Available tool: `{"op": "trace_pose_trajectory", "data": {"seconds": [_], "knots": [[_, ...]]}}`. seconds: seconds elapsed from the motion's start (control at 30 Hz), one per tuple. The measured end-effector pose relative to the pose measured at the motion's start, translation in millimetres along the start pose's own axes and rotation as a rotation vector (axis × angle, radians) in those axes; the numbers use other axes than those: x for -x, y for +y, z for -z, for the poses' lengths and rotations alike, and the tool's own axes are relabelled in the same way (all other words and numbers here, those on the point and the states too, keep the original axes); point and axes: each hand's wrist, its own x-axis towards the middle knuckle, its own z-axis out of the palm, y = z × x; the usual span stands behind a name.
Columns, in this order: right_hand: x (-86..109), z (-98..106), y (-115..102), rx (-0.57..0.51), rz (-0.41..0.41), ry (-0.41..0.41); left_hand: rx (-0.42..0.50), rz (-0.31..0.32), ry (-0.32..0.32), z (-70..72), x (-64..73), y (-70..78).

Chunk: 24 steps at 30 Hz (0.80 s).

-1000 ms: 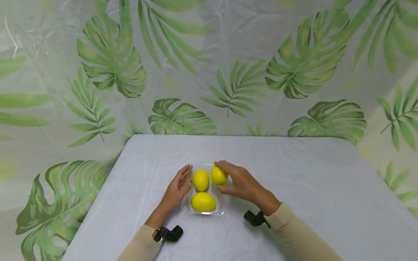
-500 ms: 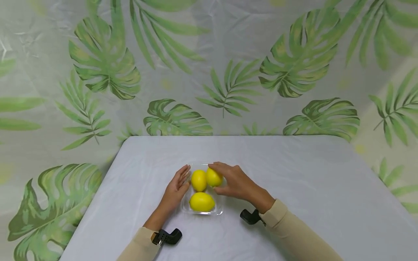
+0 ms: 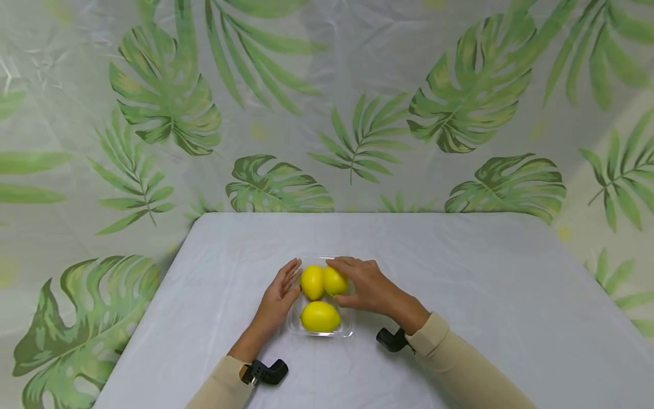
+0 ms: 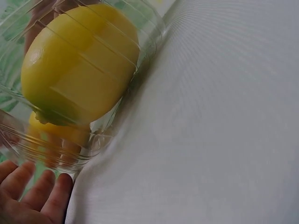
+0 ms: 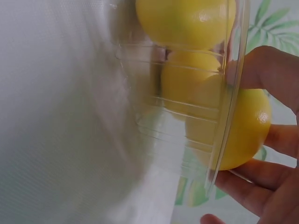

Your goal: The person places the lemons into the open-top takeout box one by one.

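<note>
A clear plastic container (image 3: 323, 334) holds three yellow lemons. In the head view, one lemon (image 3: 320, 317) lies sideways at the near end, and another lemon (image 3: 312, 282) is at the far left. My right hand (image 3: 370, 287) grips the third lemon (image 3: 335, 280) at the far right, between thumb and fingers. From the right wrist, this held lemon (image 5: 252, 123) is partly above the container's rim. Fairly straight fingers of my left hand (image 3: 276, 298) lie along the container's left side; in the left wrist view, the fingertips (image 4: 58, 191) are at its wall.
A white cloth covers the table (image 3: 460, 272). Behind it hangs a pale backdrop (image 3: 373, 68) printed with green leaves. Black wrist cameras sit on the left wrist (image 3: 271, 372) and right wrist (image 3: 392, 339).
My right hand has moved left and slightly down with its lemon, which now sits against the far left lemon. My left hand stays by the container.
</note>
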Motion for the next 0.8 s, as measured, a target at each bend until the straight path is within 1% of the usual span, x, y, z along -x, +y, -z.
{"op": "trace_pose_trajectory", "data": {"seconds": [0.17, 0.3, 0.43, 0.63, 0.77, 0.8], "knots": [[-1.5, 1.4, -2.3, -0.02, -0.047, -0.027, -0.011, -0.01, 0.003, 0.6, 0.3, -1.2], [-2.7, 0.1, -3.7, -0.044, -0.099, -0.046, -0.012, 0.001, 0.005, 0.8, 0.3, -2.3], [-2.7, -1.1, -3.1, -0.043, -0.128, -0.061, -0.014, 0.012, 0.005, 0.8, 0.1, -2.8], [-1.6, 0.0, -1.6, -0.037, -0.123, -0.051, -0.021, 0.005, 0.006, 0.5, -0.4, -3.9], [-0.6, 0.2, 0.4, -0.064, -0.085, -0.026, -0.028, 0.013, 0.011, 1.3, -0.5, -2.5], [-0.6, 0.3, 0.9, -0.069, -0.075, -0.023, -0.034, 0.016, 0.016, 2.1, -1.0, -5.5]]}}
